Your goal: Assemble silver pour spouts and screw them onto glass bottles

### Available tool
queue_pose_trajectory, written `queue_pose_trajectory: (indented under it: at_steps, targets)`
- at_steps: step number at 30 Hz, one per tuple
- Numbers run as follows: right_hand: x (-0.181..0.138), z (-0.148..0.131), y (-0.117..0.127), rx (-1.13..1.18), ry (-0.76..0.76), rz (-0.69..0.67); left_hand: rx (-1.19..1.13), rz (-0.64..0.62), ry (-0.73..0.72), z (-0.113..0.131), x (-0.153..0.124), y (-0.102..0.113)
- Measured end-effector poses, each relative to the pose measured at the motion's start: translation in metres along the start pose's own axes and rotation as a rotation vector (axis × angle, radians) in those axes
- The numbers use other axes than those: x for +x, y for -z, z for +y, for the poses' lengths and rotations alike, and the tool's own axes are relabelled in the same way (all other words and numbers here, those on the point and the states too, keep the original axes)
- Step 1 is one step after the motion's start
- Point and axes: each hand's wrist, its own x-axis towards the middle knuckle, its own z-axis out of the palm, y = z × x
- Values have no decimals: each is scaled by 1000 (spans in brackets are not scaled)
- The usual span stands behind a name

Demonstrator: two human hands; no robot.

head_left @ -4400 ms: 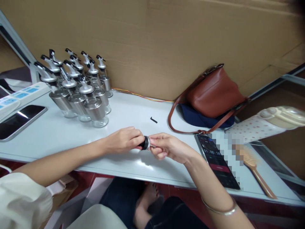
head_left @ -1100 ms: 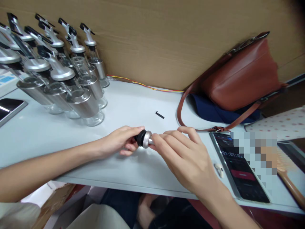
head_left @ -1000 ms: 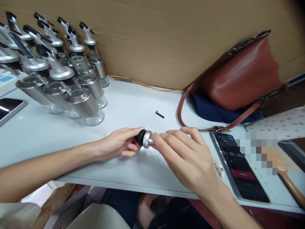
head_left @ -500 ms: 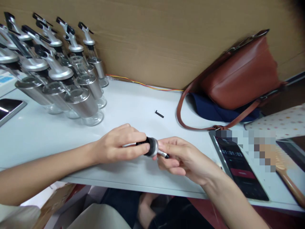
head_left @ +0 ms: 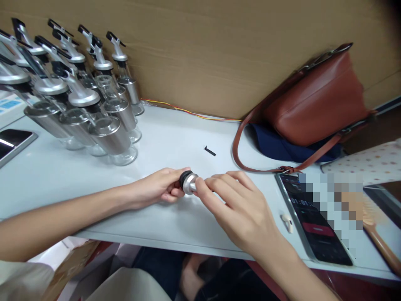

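A silver pourer spout point(head_left: 189, 184) with a black stopper is held between both hands over the front of the table. My left hand point(head_left: 166, 186) is closed round its black stopper end. On the silver spout end, the fingers of my right hand point(head_left: 239, 205) are closed and hide the tip. A small black lever piece point(head_left: 210, 151) lies on the table beyond my hands. To the left stand several glass bottles with steel sleeves point(head_left: 109, 136), most topped with silver pourers with black levers.
A brown leather bag point(head_left: 319, 100) rests on dark blue cloth point(head_left: 266, 144) at the right. Nearer are a phone point(head_left: 322, 234), a white earbud point(head_left: 287, 223) and a wooden hairbrush point(head_left: 382, 242). Another phone point(head_left: 15, 144) lies far left. Cardboard point(head_left: 200, 54) walls the back, with thin wires point(head_left: 188, 111) along it.
The pourer has turned and moved slightly left. My right hand has rolled over, its back now facing up, and regripped the spout; my left hand has rotated. The earbud has come into view.
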Motion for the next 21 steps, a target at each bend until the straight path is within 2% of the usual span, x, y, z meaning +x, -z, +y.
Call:
queue_pose_trajectory:
  at_steps: [3,7,10,13,15,16,17,19,21]
  targets:
    - [0,1,0,2,-80,-30,-3,41,-92,-1,-1,-1]
    - [0,2,1,215,-337,-57,270,134,-341,-3,-5,-2]
    - [3,5,3,528,-637,-195,601,177,-667,-7,-7,1]
    - [5,9,3,1003,-965,-395,1016,200,-1094,-12,-8,9]
    - [6,10,2,1342,-1078,-490,1231,199,-1334,-13,-9,16]
    - [6,11,1,1477,-1097,-510,1297,211,-1403,-13,-9,18]
    - [6,10,0,1574,-1097,-514,1331,222,-1439,-12,-10,19]
    - [6,9,-2,1641,-1065,-476,1305,241,-1408,-9,-11,19]
    - [6,7,-3,1509,-1020,-397,1174,271,-1244,-6,-12,14]
